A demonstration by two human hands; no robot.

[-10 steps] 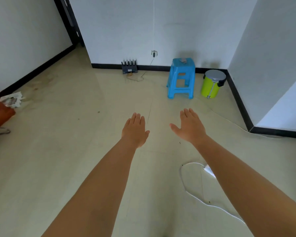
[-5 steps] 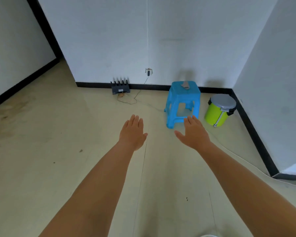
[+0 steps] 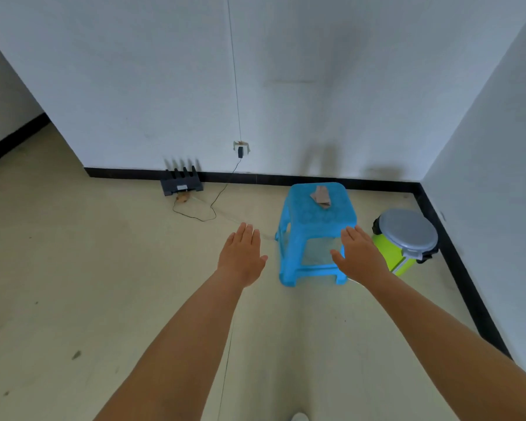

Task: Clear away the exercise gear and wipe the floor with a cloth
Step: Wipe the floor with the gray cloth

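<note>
Pale tiled floor (image 3: 88, 284) runs to white walls with black skirting; corner ahead. Over the last second your view has closed in on the blue stool (image 3: 313, 235), now larger and nearer, and the white cord that lay by your right arm has dropped out of frame. Your left hand (image 3: 242, 256) and right hand (image 3: 360, 258) reach forward, fingers flat and spread, holding nothing. A folded brownish cloth (image 3: 320, 195) lies on the stool's seat, well short of your hands. A green bin with grey lid (image 3: 406, 238) stands just beside the stool. No exercise gear shows. You appear to be heading for the cloth; wiping not yet begun.
</note>
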